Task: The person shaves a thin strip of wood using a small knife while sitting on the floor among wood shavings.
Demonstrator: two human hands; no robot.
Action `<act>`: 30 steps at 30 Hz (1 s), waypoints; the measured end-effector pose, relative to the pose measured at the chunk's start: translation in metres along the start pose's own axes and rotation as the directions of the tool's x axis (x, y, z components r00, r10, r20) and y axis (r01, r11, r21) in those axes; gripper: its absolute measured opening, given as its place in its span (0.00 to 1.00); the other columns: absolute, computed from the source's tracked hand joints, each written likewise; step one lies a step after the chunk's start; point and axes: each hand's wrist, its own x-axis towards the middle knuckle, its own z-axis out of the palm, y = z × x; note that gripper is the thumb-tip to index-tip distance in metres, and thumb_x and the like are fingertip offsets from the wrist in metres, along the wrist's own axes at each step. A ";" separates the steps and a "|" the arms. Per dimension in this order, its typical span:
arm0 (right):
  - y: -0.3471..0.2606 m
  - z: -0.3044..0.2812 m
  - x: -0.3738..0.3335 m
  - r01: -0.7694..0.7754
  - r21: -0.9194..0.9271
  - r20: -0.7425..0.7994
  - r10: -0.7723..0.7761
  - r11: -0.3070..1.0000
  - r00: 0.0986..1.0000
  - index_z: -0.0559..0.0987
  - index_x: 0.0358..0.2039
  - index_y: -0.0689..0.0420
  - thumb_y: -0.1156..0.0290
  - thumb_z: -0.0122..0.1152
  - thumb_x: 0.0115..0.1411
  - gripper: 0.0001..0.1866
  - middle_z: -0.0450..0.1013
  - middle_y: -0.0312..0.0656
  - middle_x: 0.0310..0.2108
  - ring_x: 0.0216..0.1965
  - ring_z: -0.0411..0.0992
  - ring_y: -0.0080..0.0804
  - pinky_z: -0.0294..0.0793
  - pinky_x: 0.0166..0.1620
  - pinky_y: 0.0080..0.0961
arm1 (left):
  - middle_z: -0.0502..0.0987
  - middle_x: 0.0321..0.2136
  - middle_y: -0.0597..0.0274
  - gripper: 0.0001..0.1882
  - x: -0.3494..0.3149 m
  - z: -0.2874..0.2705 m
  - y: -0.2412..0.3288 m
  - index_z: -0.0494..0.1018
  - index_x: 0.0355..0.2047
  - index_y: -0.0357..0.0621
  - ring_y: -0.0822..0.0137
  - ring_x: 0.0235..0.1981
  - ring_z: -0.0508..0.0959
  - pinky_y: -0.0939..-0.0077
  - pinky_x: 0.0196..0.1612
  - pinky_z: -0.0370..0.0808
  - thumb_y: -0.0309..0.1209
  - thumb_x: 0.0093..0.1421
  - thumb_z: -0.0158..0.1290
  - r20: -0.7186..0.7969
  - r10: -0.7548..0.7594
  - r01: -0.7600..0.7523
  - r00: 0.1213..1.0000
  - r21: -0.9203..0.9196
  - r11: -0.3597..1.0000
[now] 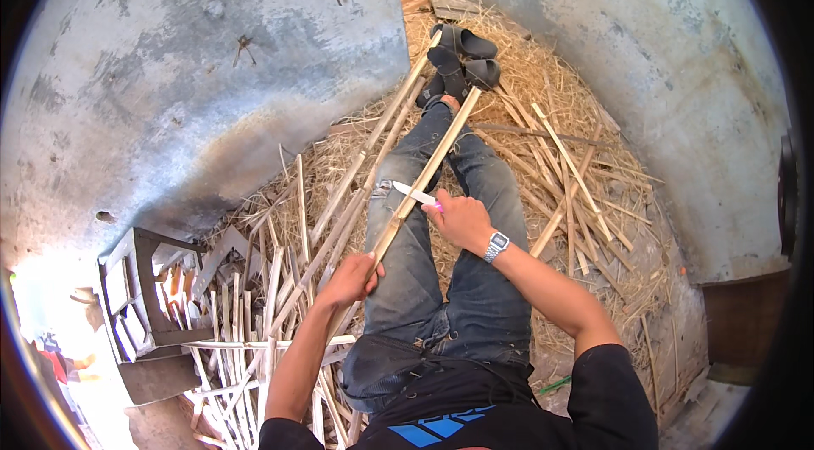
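A long, pale split bamboo strip lies slantwise over my outstretched legs, its far end near my feet. My left hand is closed round its near part, above my thigh. In my right hand, fingers wrapped round a pink handle, is a knife. The knife's white blade lies across the strip, around its middle, and points left. Whether the edge bites into the bamboo is too small to tell.
Many bamboo strips are heaped at my left, beside a dark metal frame. More strips lie on straw shavings at the right. Black clogs are by my feet. Worn grey walls rise on both sides.
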 end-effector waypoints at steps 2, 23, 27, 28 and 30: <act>0.025 0.008 0.006 -0.099 -0.146 -0.090 0.087 0.984 0.992 0.75 0.35 0.58 0.45 0.53 0.72 0.25 0.78 0.50 0.22 0.22 0.79 0.52 0.78 0.26 0.50 | 0.66 0.15 0.71 0.27 -0.012 0.002 -0.004 0.75 0.35 0.41 0.76 0.14 0.64 0.79 0.19 0.62 0.47 0.80 0.35 0.025 -0.031 0.030 0.999 0.039 0.999; 0.022 -0.017 -0.009 0.136 -0.138 0.138 -0.117 0.981 0.984 0.79 0.30 0.57 0.45 0.53 0.70 0.26 0.78 0.50 0.19 0.23 0.80 0.53 0.78 0.29 0.50 | 0.68 0.15 0.71 0.25 -0.064 0.005 -0.044 0.74 0.34 0.43 0.77 0.15 0.66 0.78 0.20 0.65 0.47 0.80 0.37 0.052 -0.084 0.086 0.995 -0.041 0.995; 0.111 -0.073 0.042 0.061 -0.306 0.049 -0.048 0.950 0.998 0.78 0.29 0.57 0.43 0.50 0.72 0.29 0.77 0.47 0.18 0.23 0.80 0.50 0.77 0.26 0.47 | 0.68 0.15 0.71 0.25 -0.096 -0.002 -0.042 0.74 0.33 0.44 0.76 0.16 0.66 0.77 0.21 0.66 0.46 0.80 0.37 0.032 -0.013 0.010 0.999 0.081 0.997; 0.111 -0.074 0.050 0.077 -0.319 0.024 -0.074 0.945 0.997 0.78 0.29 0.57 0.43 0.49 0.73 0.29 0.77 0.47 0.18 0.23 0.80 0.51 0.77 0.25 0.47 | 0.68 0.15 0.70 0.25 -0.102 -0.001 -0.031 0.74 0.32 0.44 0.76 0.16 0.66 0.77 0.22 0.66 0.46 0.80 0.37 0.016 0.043 -0.045 0.999 0.116 0.992; 0.108 -0.065 0.035 0.039 -0.289 -0.003 -0.041 0.957 0.999 0.78 0.30 0.58 0.43 0.47 0.74 0.31 0.76 0.49 0.18 0.23 0.80 0.53 0.77 0.25 0.47 | 0.68 0.15 0.71 0.27 -0.092 -0.002 -0.024 0.74 0.30 0.43 0.77 0.16 0.66 0.79 0.21 0.64 0.47 0.80 0.38 -0.012 -0.024 0.025 1.000 0.100 0.995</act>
